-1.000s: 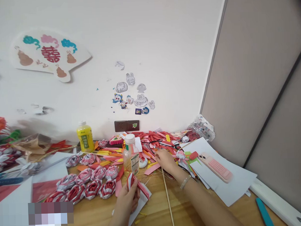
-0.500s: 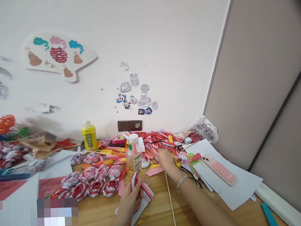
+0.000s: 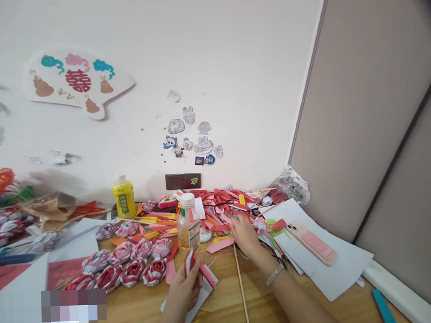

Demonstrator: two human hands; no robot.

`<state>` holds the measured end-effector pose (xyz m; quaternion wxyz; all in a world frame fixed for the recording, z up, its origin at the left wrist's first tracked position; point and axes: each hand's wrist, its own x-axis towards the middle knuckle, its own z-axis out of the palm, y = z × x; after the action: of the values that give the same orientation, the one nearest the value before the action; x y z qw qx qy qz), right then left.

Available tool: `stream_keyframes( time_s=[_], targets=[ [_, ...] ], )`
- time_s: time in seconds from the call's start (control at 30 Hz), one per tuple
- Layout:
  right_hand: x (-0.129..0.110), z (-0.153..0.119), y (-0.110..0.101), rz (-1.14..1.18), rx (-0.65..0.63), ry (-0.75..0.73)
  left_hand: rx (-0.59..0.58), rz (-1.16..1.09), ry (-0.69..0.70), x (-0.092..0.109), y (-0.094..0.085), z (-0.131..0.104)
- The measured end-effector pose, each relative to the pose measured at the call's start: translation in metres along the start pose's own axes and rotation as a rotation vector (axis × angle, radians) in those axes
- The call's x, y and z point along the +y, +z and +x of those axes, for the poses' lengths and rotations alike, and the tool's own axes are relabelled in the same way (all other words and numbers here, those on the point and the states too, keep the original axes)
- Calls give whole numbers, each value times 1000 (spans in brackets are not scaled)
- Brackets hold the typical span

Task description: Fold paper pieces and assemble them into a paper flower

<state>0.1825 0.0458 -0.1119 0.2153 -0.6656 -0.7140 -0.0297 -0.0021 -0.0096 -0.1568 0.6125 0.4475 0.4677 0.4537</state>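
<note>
Folded red, pink and white paper strips [image 3: 207,276] are held between the thumb and fingers of my left hand [image 3: 186,284], above a white sheet [image 3: 202,301] on the table. My right hand [image 3: 245,235] reaches into a heap of red and pink paper strips [image 3: 220,199]. Its fingers are bent and seem to pinch a pink paper strip [image 3: 223,217]; the fingertips are partly hidden. A thin wooden stick [image 3: 241,288] lies just below that hand. Between the hands and the wall stands a clear bottle [image 3: 187,226] with a white cap.
Several striped paper roses [image 3: 121,252] lie in rows at left, before a yellow drink bottle [image 3: 124,197]. A pink phone [image 3: 312,243] rests on white paper [image 3: 333,282] at right. A socket [image 3: 183,181] is on the wall. A teal strip [image 3: 383,306] lies near the right corner.
My right hand has pulled back slightly toward me, its fingers now at a pink strip. My left hand keeps its hold on the folded strips. The whole view has shifted a little.
</note>
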Motion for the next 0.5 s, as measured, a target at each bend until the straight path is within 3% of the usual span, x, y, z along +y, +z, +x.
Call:
stream_keyframes(
  time_s=[0.2,0.3,0.5],
  targets=[
    [-10,-10,-16,130,86,-87,0,-32,19,-3,-2,2],
    [-25,-26,-15,310,124,-176,38,-37,8,1,1,0],
    [-60,-64,2,732,13,-109,76,-67,71,9,6,-9]
  ],
)
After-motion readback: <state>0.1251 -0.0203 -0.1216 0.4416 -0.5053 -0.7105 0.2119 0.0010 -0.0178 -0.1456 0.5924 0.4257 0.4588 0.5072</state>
